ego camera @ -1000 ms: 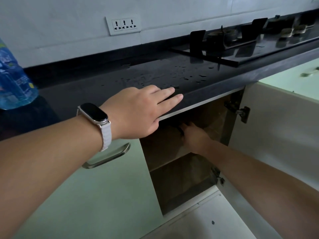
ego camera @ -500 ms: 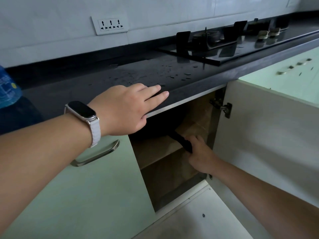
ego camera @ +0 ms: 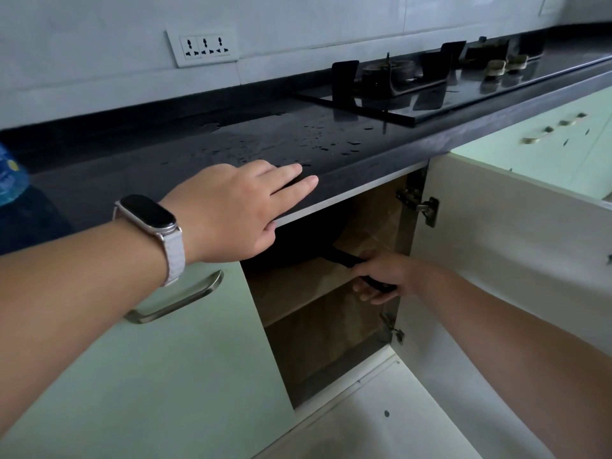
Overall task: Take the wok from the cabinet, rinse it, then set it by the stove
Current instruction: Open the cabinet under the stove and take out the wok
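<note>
cabinet shelf [ego camera: 291,288], wok [ego camera: 298,240] handle [ego camera: 344,259] rightward, outward

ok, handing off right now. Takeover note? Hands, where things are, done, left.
Left hand: flat on the counter edge, holding nothing.
Right hand: inside the cabinet, grips the wok's handle.
Wok: inside the cabinet at the upper shelf, mostly in shadow; can't tell if it is lifted.
Door: open, to the right.
Stove: on the counter, back right.
Done: door open, handle gripped.
Left: pull the wok out, rinse it (sink not in view), set it by the stove.
</note>
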Demonstrator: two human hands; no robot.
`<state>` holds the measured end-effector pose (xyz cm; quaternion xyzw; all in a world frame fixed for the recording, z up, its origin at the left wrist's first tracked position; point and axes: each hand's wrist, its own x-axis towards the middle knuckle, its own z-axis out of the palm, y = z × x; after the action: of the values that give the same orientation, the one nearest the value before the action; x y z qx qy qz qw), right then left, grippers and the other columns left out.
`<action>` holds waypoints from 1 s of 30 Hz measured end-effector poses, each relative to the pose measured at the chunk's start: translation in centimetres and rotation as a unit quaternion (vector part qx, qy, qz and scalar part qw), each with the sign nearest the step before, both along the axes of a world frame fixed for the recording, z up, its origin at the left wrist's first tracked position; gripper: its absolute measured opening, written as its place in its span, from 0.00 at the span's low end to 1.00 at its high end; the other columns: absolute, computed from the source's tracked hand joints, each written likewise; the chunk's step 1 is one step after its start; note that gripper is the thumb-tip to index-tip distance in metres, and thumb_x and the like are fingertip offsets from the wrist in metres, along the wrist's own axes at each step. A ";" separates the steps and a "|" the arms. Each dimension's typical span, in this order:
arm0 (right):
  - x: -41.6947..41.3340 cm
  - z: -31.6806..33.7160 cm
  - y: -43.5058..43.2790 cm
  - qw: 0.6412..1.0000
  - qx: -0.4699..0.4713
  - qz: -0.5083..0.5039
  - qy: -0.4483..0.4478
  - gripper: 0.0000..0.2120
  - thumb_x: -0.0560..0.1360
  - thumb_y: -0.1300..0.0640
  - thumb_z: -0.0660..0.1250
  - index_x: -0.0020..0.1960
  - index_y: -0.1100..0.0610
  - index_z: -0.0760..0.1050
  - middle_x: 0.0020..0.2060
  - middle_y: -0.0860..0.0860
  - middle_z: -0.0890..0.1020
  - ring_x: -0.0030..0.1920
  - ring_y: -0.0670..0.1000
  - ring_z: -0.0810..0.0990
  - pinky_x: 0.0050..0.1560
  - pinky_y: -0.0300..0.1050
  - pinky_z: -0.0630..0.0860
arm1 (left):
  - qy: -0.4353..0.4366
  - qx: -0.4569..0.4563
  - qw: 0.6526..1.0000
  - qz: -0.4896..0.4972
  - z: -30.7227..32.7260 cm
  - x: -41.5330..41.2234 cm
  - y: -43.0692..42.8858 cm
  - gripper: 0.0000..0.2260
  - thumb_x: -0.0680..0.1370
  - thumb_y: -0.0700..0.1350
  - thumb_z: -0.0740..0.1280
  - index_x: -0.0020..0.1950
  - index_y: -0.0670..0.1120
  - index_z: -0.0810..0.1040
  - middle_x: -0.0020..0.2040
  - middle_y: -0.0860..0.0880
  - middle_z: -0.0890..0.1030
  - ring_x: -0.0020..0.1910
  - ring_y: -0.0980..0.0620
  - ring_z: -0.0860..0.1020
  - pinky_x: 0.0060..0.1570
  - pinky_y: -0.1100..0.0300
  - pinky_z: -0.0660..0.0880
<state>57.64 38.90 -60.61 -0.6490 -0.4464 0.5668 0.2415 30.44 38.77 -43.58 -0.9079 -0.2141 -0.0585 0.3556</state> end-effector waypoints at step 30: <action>-5.4 -7.8 -1.4 0.858 -0.077 -0.130 0.490 0.12 0.72 0.66 0.66 0.55 0.64 0.72 0.38 0.55 0.77 0.28 0.47 0.77 0.26 0.37 0.77 | 0.006 -0.011 1.000 0.014 0.4 0.2 -0.5 0.30 0.75 0.46 0.64 0.77 0.45 0.64 0.71 0.40 0.73 0.61 0.41 0.77 0.38 0.49 0.80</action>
<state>52.26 37.47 -68.43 -0.3556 -0.1370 0.8076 0.4502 30.61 38.30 -43.21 -0.9091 -0.2254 -0.0453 0.3473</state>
